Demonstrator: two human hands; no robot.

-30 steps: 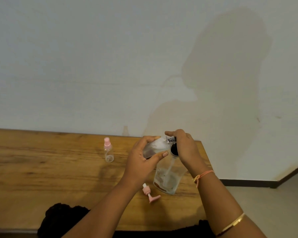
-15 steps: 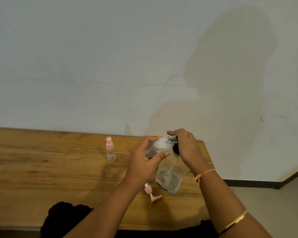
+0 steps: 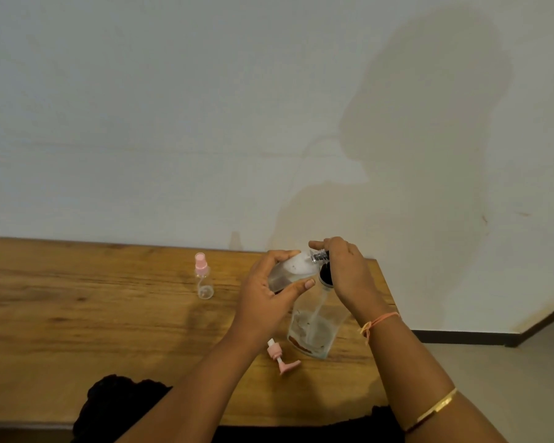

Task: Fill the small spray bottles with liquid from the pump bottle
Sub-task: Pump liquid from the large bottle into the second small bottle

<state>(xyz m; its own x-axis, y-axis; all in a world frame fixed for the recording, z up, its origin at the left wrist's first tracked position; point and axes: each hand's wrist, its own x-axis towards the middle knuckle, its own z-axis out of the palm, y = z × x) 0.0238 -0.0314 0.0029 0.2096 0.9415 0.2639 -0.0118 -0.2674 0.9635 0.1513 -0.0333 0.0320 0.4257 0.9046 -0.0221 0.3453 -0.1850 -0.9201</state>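
Note:
A clear pump bottle [image 3: 314,330] stands on the wooden table [image 3: 77,314], with a little liquid and brown residue at its bottom. My right hand [image 3: 349,276] wraps over its black collar and silver pump nozzle [image 3: 319,257]. My left hand [image 3: 263,302] grips a small clear spray bottle [image 3: 290,271], tilted with its open mouth at the nozzle. That bottle's pink spray cap [image 3: 282,358] lies on the table just below my left wrist. A second small spray bottle [image 3: 202,278] with its pink cap on stands upright to the left.
The table's right edge [image 3: 387,298] is close to the pump bottle, with floor beyond it. A white wall runs along the table's far edge. Black cloth [image 3: 119,404] hangs over the near edge.
Both hands keep the same hold on the small bottle and the pump head. Only the view has shifted a little.

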